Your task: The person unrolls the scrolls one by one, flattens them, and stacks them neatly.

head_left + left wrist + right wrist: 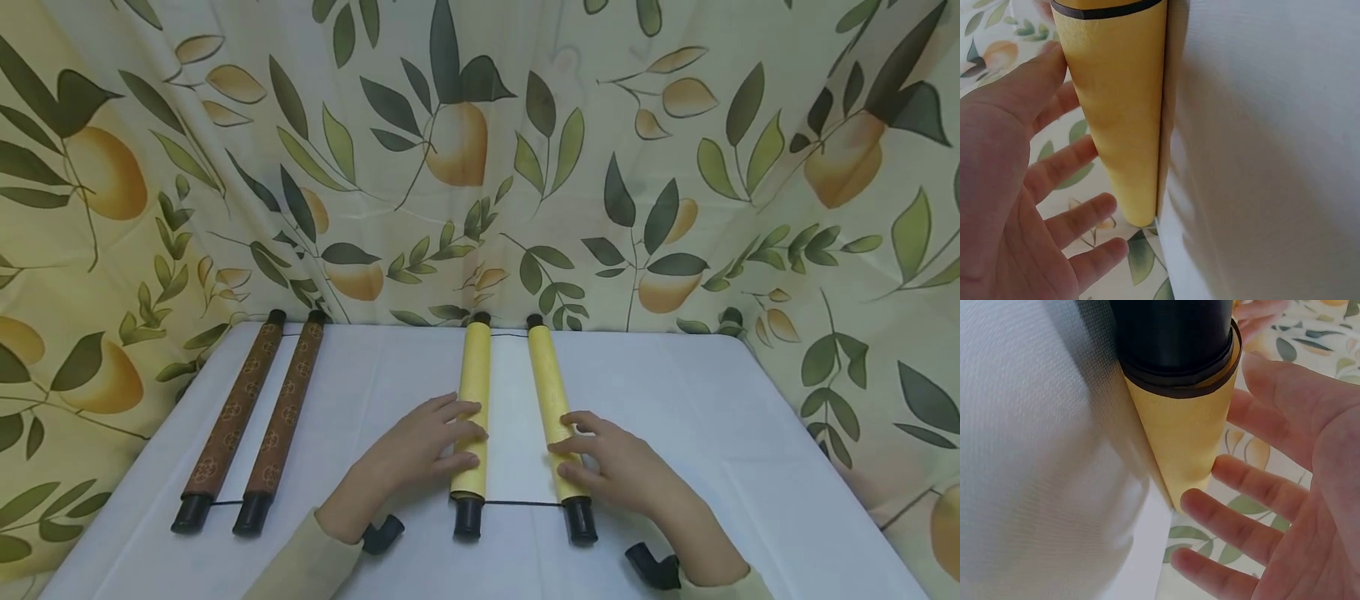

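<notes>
A yellow scroll lies partly unrolled mid-table, its left roll [476, 358] and right roll [545, 367] standing apart with a white strip between them. Black knobs cap both rolls. My left hand [423, 442] touches the left roll from outside, fingers spread and lightly bent across it. On the other side, my right hand [618, 462] has its fingertips at the right roll. Both wrist views show the fingers loose alongside the yellow surface [1113, 106], not wrapped round it; the right wrist view includes a black end knob [1175, 337].
Left on the white-covered table [675, 400] lies a brown patterned scroll, with its left roll [236, 400] and right roll [288, 408] close together. A leaf-and-fruit patterned curtain [570, 167] hangs behind the far edge. Black curved pieces [384, 535] show at both wrists.
</notes>
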